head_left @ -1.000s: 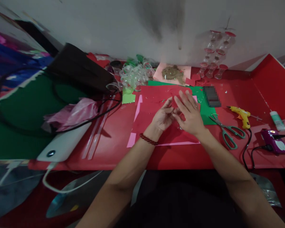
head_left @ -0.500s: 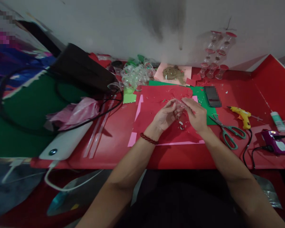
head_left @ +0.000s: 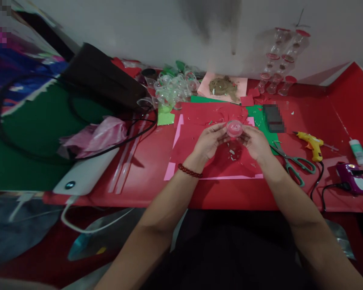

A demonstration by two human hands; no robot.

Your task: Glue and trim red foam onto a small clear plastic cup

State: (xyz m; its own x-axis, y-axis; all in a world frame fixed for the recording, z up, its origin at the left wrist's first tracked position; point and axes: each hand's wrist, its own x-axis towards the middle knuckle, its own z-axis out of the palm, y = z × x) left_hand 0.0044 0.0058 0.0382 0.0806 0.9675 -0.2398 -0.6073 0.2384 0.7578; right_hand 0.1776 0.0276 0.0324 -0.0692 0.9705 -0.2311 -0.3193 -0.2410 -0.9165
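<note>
A small clear plastic cup (head_left: pixel 234 129) with a round rim is held over the red paper sheets (head_left: pixel 196 147), its circular end facing me. On its left side the fingers of my left hand (head_left: pixel 211 141) are closed, below a beaded bracelet on the wrist. Gripping the opposite side is my right hand (head_left: pixel 254 141), also closed. Small pale scraps (head_left: pixel 231 152) lie on the paper beneath the cup. Pink paper edges (head_left: pixel 170 171) stick out from under the red sheets.
Scissors (head_left: pixel 293 163), a yellow glue gun (head_left: pixel 311 144), a phone (head_left: pixel 274 118) and a glue bottle (head_left: pixel 359 152) lie to the right. Clear plastic pieces (head_left: pixel 175 90) are heaped at the back; joined hourglass-shaped cups (head_left: pixel 280 60) stand by the wall. A black cable (head_left: pixel 139 139) loops on the left.
My hands were close together, the right one above the left. They have moved apart to either side of the clear cup, whose round end now faces up toward me.
</note>
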